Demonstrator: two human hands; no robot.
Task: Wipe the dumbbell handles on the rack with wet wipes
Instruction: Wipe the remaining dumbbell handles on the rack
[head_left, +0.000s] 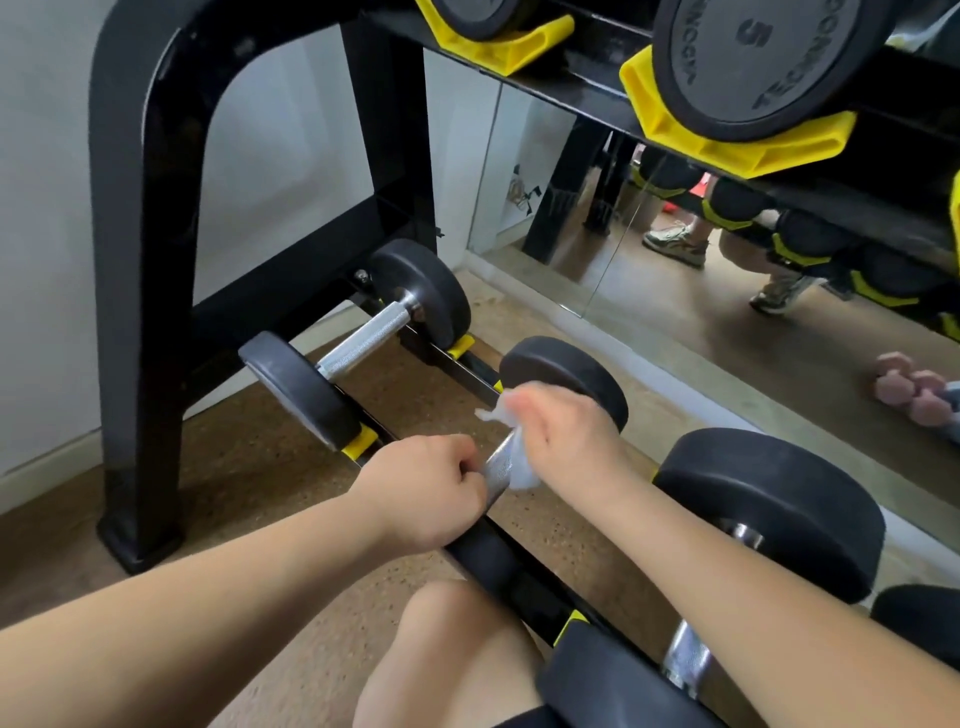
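White wipe (521, 475) is bunched round the steel handle (496, 467) of a dumbbell (566, 374) resting low on the rack (145, 260), and the right hand (571, 447) curls its fingers over it. Just beside it, the left hand (421, 493) grips the same handle, fingers closed tight round the bar.

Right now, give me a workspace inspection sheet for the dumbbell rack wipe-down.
Surface: brown speckled floor under the black rack.
Job's things: wet wipe wrapped on the middle dumbbell handle, lower tier; far handle bare; near handle bare.
Clutter: pink dumbbells, seen in the mirror only.
Hands: left hand grips the handle beside the wipe; right hand holds the wipe on it.
Cables: nothing seen.
Surroundings: white wall left, mirror behind, upper-tier dumbbell marked 5 in yellow cradle.
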